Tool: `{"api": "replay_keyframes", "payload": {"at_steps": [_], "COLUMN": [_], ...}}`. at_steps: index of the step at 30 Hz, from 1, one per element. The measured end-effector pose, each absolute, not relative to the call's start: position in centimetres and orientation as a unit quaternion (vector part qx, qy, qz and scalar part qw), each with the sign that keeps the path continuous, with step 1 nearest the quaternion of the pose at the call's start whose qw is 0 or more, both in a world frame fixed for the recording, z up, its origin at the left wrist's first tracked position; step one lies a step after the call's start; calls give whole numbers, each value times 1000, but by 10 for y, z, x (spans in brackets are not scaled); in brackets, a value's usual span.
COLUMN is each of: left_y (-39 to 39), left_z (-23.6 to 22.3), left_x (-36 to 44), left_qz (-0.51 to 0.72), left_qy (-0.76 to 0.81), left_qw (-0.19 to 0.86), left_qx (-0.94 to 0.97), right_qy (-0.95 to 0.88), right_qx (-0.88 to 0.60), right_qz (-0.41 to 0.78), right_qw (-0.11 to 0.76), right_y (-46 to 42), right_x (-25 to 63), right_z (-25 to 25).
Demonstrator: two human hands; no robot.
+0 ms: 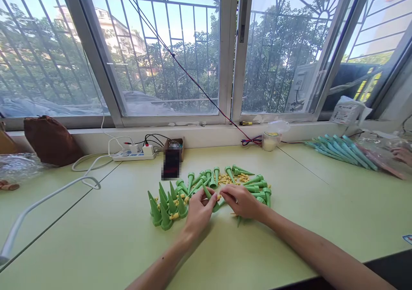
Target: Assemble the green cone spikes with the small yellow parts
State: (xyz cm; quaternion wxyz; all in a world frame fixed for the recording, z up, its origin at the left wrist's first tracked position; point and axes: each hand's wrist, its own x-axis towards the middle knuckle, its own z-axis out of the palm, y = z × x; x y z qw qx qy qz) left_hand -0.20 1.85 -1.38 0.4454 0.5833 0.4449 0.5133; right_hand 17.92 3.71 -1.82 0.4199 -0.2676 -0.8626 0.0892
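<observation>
My left hand (pixel 198 210) is closed on a green plastic spike (pixel 206 191), a hollow cone whose tip points up and to the left. At the spike's wide end sits a small yellow piece (pixel 219 197), with the closed fingertips of my right hand (pixel 241 200) pinching at it. Several green spikes (pixel 165 219) stand tip-up left of my left hand, some with yellow pieces among them. More green spikes (pixel 257 182) lie in an arc behind and to the right of my hands. Loose yellow pieces (pixel 227 179) form a pile behind my right hand.
A phone-like dark, blurred object (pixel 171 164) leans on a small box behind the spikes. Further back are a power strip (pixel 135 153), a jar (pixel 269 141) and a brown bag (pixel 51 139). Blue-green strips (pixel 344 152) lie right, near another person's hand (pixel 402 154).
</observation>
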Motion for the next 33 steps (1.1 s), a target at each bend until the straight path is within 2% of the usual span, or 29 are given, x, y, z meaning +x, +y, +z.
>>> {"api": "replay_keyframes", "payload": {"at_steps": [33], "left_y": [17], "left_z": [-12], "left_x": [-1], "left_qz": [505], "left_qy": [427], "left_qw": [449], "left_qx": [601], "right_qy": [-869], "right_qx": [-282], "right_qz": [127], "right_qw": [386], "right_y": [36], "right_x": [180], "right_z": [-20]}}
